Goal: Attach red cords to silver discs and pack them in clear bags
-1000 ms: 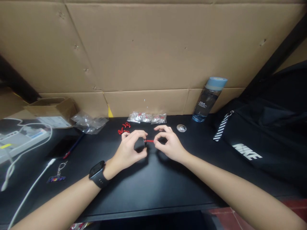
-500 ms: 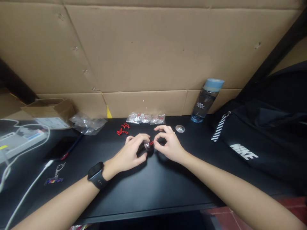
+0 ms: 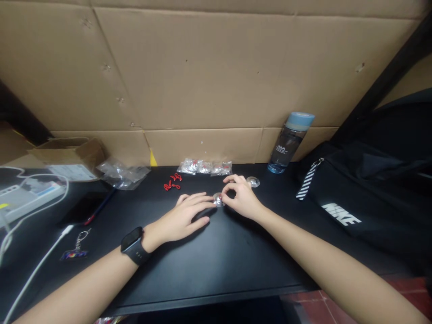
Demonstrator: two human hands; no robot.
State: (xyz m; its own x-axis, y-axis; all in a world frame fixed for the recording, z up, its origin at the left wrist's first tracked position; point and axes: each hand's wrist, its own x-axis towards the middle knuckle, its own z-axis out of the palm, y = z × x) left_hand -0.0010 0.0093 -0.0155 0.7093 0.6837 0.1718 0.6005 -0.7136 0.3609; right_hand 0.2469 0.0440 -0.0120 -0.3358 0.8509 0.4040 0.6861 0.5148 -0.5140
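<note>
A small shiny domed disc (image 3: 218,200) lies on the black table between my hands. My left hand (image 3: 187,216), with a dark watch on its wrist, is open, fingers stretched out and fingertips at the disc's left edge. My right hand (image 3: 241,198) is closed in a pinch at the disc's right side, on a red cord (image 3: 221,196) that shows only as a small bit. Another shiny domed disc (image 3: 253,182) rests just behind the right hand. Several red cord loops (image 3: 173,182) lie in a loose pile beyond the left hand.
Small clear packets (image 3: 204,167) line the cardboard wall (image 3: 209,67). A water bottle (image 3: 288,144) and black bag (image 3: 364,207) stand right. At left are a crumpled plastic bag (image 3: 123,173), cardboard box (image 3: 69,157), phone (image 3: 84,208), white cable (image 3: 42,265) and keychain (image 3: 76,252).
The disc has gone from tilted up at my left fingers to lying flat, slightly right. My left fingers have straightened and let go. My right hand has shifted a little right.
</note>
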